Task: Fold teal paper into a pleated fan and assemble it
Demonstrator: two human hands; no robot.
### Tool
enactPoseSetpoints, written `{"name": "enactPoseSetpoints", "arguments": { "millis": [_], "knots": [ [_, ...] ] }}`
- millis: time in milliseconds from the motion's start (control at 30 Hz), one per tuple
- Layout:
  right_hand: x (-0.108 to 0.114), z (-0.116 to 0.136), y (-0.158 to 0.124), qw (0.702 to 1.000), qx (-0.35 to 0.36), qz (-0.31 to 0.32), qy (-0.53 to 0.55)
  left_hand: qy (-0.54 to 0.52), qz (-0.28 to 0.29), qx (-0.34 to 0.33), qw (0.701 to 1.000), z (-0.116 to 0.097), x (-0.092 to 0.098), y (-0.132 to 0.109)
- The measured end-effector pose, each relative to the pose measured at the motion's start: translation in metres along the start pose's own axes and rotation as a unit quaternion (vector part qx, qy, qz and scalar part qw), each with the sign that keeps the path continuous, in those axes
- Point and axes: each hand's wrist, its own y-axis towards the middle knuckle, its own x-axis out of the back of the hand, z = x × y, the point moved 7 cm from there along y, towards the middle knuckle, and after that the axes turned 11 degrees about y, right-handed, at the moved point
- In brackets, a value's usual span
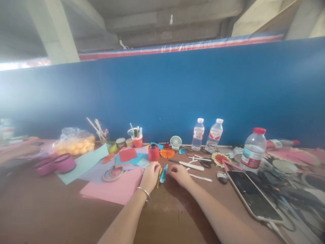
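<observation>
My left hand [151, 174], a silver bangle on its wrist, rests on the brown table [50, 210] with its fingers curled at the edge of a pink paper sheet [114, 189]. My right hand [180, 173] lies a little to the right, fingers bent inward. Between the two hands lies a small folded blue paper piece [164, 173] beside a thin yellow stick [159, 177]. Whether either hand grips them is too small to see. A red paper roll [153, 152] stands just beyond my left hand.
Coloured paper sheets, a tape ring [111, 174], an orange paper fan [167, 153], scissors [204, 163], white strips and a red cup of pens [137, 139] crowd the middle. Three water bottles and a phone [252, 198] stand at the right. A blue wall closes the back.
</observation>
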Motion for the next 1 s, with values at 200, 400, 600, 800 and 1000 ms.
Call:
{"name": "enactPoseSetpoints", "arguments": {
  "millis": [200,400,600,800,1000],
  "knots": [
    [0.001,-0.006,0.001,1.0,-0.008,-0.003,-0.027,0.023,0.004,0.0,1.0,0.003,-0.001,0.002],
    [0.002,-0.004,0.001,1.0,0.006,0.007,-0.026,0.047,-0.015,-0.006,0.999,0.009,-0.004,0.002],
    [0.004,-0.007,0.0,0.999,-0.013,0.0,0.032,-0.002,-0.015,-0.02,1.0,0.01,0.001,0.003],
    [0.011,0.002,-0.002,0.996,0.021,-0.036,0.075,-0.062,-0.017,0.001,0.998,0.01,0.006,0.004],
    [0.016,0.007,-0.003,0.995,0.023,-0.055,0.08,-0.148,0.008,0.031,0.989,0.013,-0.003,0.004]
  ]
}}
